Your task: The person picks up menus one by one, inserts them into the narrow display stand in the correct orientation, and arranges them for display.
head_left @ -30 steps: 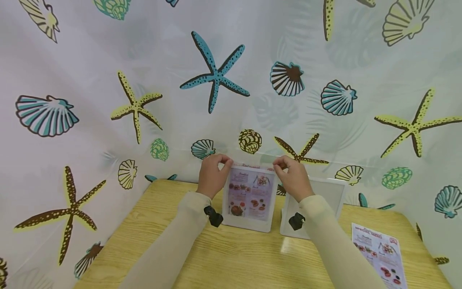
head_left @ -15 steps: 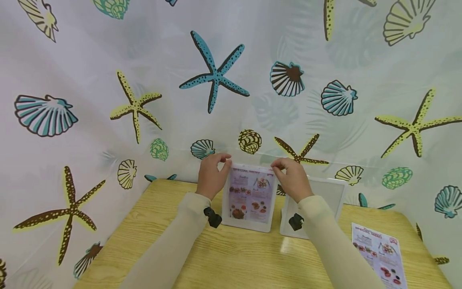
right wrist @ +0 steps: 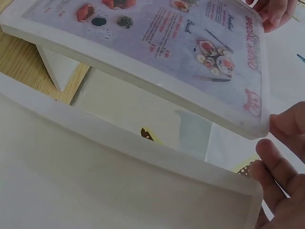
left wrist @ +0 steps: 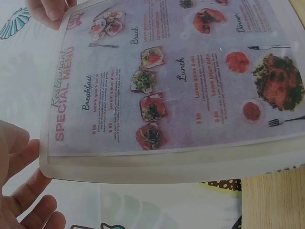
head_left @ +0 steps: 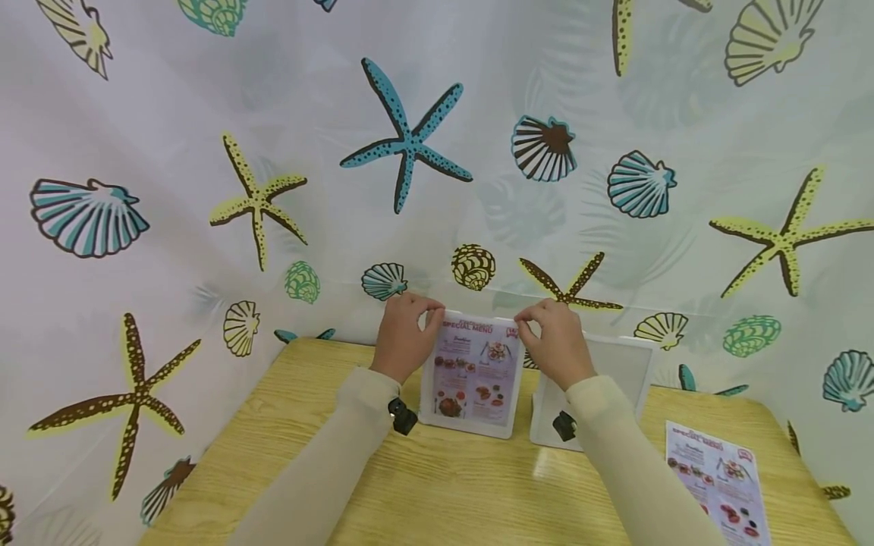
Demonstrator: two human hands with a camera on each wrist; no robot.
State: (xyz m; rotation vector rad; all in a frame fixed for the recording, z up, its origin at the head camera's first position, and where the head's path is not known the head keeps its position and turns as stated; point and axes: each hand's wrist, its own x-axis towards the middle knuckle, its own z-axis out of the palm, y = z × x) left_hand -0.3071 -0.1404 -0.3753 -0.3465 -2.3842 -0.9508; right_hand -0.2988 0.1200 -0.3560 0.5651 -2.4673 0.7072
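Observation:
A white-framed menu stand (head_left: 501, 426) is upright on the table, a printed menu (head_left: 471, 371) inside it behind a clear cover. My left hand (head_left: 404, 337) pinches its top left corner; in the left wrist view, fingertips (left wrist: 35, 188) lie on both sides of that rim. At the top right corner, my right hand (head_left: 558, 341) pinches the rim, thumb and finger meeting at the edge in the right wrist view. The heading "Special Menu" shows within the frame, just under its top edge. Behind the stand, a white support leg (right wrist: 57, 67) props it.
A second white stand (head_left: 542, 436) without a menu is close on the right, partly behind my right arm. Another printed menu sheet (head_left: 717, 478) lies flat at the wooden table's (head_left: 464, 493) right. A curtain (head_left: 307, 76) with shells and starfish hangs behind.
The menu has slid down inside the stand: its heading, earlier at or above the top rim, now shows whole below it. Both hands stay at the top corners, fingers slightly shifted.

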